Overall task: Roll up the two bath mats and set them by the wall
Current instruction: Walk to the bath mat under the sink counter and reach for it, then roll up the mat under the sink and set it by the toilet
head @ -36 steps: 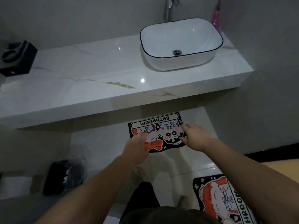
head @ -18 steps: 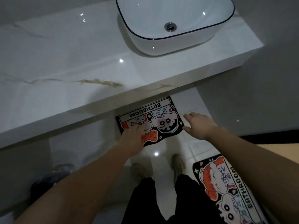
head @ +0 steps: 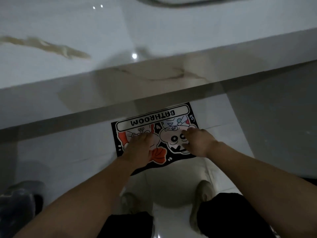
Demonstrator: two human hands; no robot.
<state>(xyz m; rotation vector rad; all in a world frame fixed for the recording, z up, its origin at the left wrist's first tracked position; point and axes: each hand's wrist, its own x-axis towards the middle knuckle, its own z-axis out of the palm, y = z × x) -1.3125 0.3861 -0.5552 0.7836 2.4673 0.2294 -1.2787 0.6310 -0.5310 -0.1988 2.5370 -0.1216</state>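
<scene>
Both hands moved onto one bath mat (head: 155,121) — left hand (head: 139,148), right hand (head: 199,142).

"BATHROOM" on bath mat (head: 178,115)

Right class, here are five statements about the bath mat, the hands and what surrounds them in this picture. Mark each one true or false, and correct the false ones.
1. Both hands, left hand and right hand, are over the bath mat. True.
2. The mat is already rolled up. False: it lies flat on the floor.
3. The word BATHROOM appears upside down to the viewer. True.
4. The mat lies on top of the counter. False: it lies on the floor, partly under the counter.
5. The person is barefoot. False: shoes are visible.
</scene>
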